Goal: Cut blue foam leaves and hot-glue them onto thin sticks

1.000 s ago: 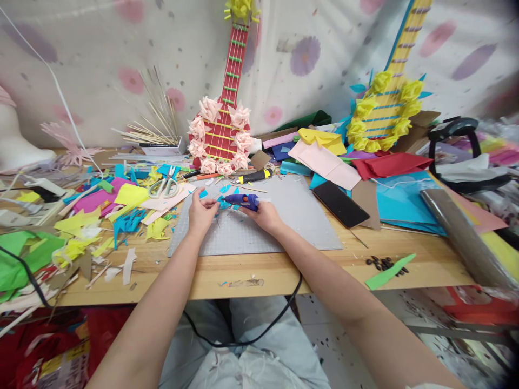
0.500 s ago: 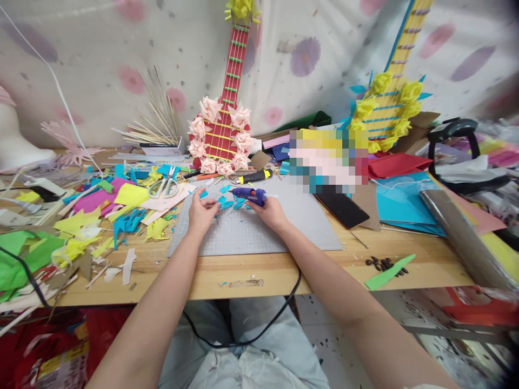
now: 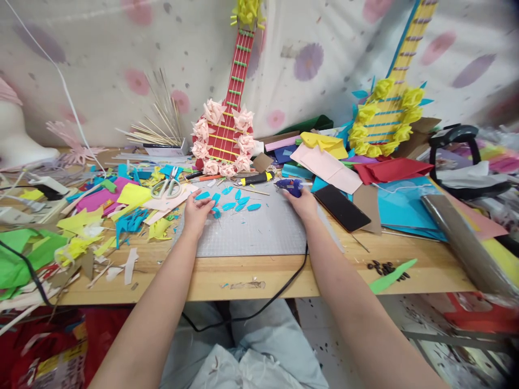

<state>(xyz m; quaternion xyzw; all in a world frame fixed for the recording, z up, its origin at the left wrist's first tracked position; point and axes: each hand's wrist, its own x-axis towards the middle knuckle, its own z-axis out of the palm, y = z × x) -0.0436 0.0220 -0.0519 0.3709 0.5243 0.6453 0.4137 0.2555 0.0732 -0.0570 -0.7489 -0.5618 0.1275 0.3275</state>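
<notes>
My right hand [image 3: 302, 201] is closed round a blue glue gun [image 3: 288, 186] at the far right part of the grey cutting mat [image 3: 259, 232]. Its black cord [image 3: 279, 286] trails off the table's front edge. My left hand [image 3: 197, 212] rests on the mat's left side, fingers curled and pinching a small blue paper petal [image 3: 215, 212]. Several blue paper petals [image 3: 238, 202] lie on the mat between the two hands.
A red paper guitar with pink flowers [image 3: 227, 135] and a yellow one [image 3: 385, 116] lean on the back wall. Scissors [image 3: 165, 186], coloured paper scraps [image 3: 93, 216], a black phone [image 3: 341, 206], a foil roll [image 3: 458, 237] and stacked paper sheets [image 3: 324, 162] surround the mat.
My right hand carried the glue gun to the right, away from the petals. The left hand stayed at the mat's left side. The petals now lie uncovered.
</notes>
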